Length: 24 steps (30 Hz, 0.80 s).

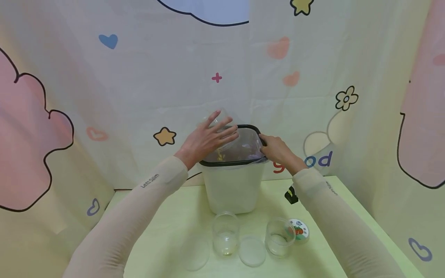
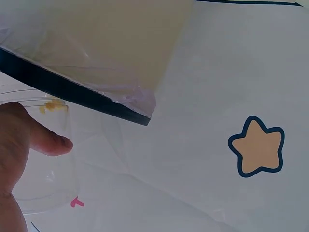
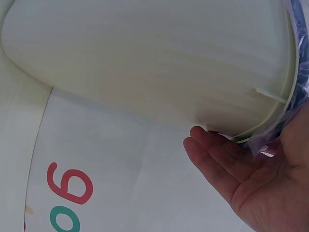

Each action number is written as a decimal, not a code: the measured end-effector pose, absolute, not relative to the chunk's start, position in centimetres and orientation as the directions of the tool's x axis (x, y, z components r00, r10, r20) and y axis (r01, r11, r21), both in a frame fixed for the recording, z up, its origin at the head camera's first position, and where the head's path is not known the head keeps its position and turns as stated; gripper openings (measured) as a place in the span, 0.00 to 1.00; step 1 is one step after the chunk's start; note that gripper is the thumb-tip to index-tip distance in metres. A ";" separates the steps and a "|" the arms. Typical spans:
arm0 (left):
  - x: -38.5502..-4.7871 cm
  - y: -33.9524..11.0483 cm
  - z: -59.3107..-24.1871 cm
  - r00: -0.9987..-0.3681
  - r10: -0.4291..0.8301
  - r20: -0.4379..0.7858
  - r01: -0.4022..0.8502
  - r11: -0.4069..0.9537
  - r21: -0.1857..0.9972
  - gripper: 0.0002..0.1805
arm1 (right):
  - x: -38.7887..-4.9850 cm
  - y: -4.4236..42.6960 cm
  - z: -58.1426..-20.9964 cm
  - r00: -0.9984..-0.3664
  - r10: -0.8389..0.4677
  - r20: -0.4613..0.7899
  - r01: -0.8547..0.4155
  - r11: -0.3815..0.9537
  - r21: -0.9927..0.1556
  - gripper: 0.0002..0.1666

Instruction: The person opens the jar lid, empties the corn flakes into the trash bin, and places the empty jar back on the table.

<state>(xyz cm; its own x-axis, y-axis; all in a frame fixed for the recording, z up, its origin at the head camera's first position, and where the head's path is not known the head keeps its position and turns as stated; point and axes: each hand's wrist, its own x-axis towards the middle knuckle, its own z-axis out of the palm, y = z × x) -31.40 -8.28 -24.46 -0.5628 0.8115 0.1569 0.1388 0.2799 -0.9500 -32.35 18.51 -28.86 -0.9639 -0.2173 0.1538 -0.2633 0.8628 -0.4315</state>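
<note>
My left hand [image 1: 212, 137] holds a clear plastic jar [image 2: 48, 179] tipped over the mouth of a white trash bin [image 1: 231, 189]. Yellow bits [image 2: 54, 105] cling near the jar's rim in the left wrist view; the head view shows the jar only faintly behind the fingers. The bin has a black rim ring [image 1: 233, 163] and a thin translucent liner [image 1: 245, 144]. At the bin's right side, my right hand [image 1: 279, 150] grips the rim, its fingers [image 3: 212, 154] against the outer wall below the edge.
In front of the bin stand two clear jars, one [image 1: 226, 235] with a little residue, the other [image 1: 278, 239] near a printed round lid [image 1: 299, 229]. Two translucent lids [image 1: 252, 251] lie flat beside them. A small black object [image 1: 291, 195] sits right of the bin, and a patterned curtain [image 1: 194, 77] hangs behind.
</note>
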 end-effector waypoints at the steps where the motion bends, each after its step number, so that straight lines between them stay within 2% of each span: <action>1: -31.4 -8.2 -24.4 -0.560 0.813 0.157 0.139 0.279 -0.950 0.66 | -32.3 18.5 -28.8 -0.964 -0.217 0.154 -0.263 0.863 -0.432 0.36; 6: -31.5 -8.0 -24.2 -0.551 0.821 0.154 0.128 0.265 -0.956 0.64 | -32.1 18.5 -28.5 -0.961 -0.222 0.167 -0.273 0.863 -0.426 0.36; 16: -31.2 -7.9 -24.3 -0.569 0.820 0.072 0.108 0.161 -0.981 0.68 | -32.4 18.4 -28.9 -0.956 -0.235 0.174 -0.287 0.863 -0.416 0.35; 24: -31.2 -7.7 -24.5 -0.561 0.826 0.061 0.105 0.144 -0.984 0.67 | -32.4 18.4 -29.0 -0.956 -0.231 0.180 -0.286 0.864 -0.415 0.35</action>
